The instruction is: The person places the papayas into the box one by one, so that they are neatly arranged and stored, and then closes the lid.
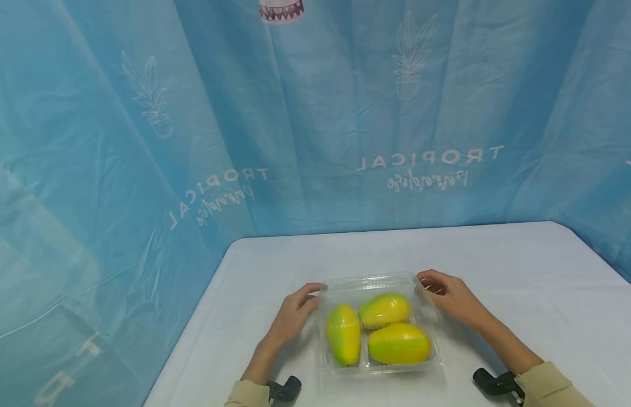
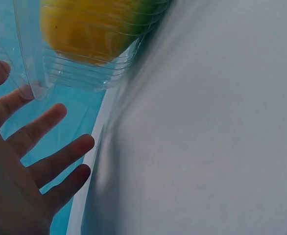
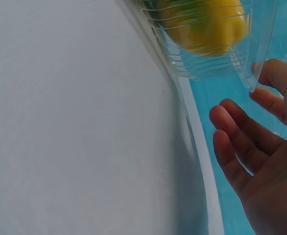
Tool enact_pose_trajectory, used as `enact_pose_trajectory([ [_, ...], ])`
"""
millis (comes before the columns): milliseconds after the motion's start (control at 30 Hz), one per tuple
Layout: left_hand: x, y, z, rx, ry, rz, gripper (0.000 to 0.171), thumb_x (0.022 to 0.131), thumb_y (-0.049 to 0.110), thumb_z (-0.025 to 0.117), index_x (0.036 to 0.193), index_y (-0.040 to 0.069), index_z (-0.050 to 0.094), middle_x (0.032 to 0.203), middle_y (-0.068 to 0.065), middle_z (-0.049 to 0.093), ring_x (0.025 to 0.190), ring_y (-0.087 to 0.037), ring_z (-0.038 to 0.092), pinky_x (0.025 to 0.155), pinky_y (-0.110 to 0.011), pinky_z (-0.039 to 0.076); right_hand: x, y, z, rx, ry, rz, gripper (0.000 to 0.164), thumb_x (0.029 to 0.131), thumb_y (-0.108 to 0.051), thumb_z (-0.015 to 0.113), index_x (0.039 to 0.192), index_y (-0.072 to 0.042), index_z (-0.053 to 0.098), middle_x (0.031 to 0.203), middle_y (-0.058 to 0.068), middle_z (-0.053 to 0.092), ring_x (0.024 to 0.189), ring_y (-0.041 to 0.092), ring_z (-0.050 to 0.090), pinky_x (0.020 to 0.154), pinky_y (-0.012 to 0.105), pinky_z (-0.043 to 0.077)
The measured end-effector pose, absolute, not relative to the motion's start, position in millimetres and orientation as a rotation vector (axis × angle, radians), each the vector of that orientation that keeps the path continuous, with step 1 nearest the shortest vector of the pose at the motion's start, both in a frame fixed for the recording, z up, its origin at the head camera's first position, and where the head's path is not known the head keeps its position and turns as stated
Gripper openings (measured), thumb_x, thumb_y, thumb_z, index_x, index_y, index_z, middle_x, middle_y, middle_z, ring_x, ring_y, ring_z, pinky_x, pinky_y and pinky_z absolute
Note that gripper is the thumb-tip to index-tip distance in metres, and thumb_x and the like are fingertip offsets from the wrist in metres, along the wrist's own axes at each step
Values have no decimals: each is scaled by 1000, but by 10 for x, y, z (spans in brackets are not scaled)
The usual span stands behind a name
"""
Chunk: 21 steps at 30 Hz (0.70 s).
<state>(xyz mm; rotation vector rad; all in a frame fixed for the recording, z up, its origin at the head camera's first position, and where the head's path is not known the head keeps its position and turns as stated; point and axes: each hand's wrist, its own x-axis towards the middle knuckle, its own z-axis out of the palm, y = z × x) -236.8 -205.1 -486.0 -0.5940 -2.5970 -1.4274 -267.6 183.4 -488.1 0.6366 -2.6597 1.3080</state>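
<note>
A clear plastic fruit box (image 1: 368, 282) is on the white table, with three yellow-green mangoes (image 1: 385, 311) inside. At its far left corner my left hand (image 1: 290, 317) pinches the rim between thumb and index finger. The other fingers of that hand (image 2: 33, 152) are spread below the rim in the left wrist view. My right hand (image 1: 459, 301) pinches the far right corner of the same box. In the right wrist view its thumb and index finger meet at the rim corner, while the remaining fingers (image 3: 236, 161) are bent and off the box.
The white table (image 1: 524, 271) extends around the box on every side. Blue printed curtains (image 1: 320, 124) hang behind the table and along its left and right sides. Black wrist mounts (image 1: 493, 382) sit by both sleeves.
</note>
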Motion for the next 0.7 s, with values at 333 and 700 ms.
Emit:
enact_pose_trajectory([
  [333,-2344,-2046,-4858,-609,-2620,-1374,31,101,32,46,130,30,57,130,13,57,107,-12,61,93,-54,46,-2650,1944,-4829,839,-2657,1563,35,104,-13,36,132,0,54,121,15,61,96,16,60,75,32,55],
  [700,-2299,-2056,-4819,-626,-2718,-1181,40,97,30,52,137,33,51,135,15,52,117,-13,55,100,-44,42,-2623,2008,-4840,977,-2656,1626,47,96,-14,54,142,-6,46,124,12,61,106,25,59,77,32,55],
])
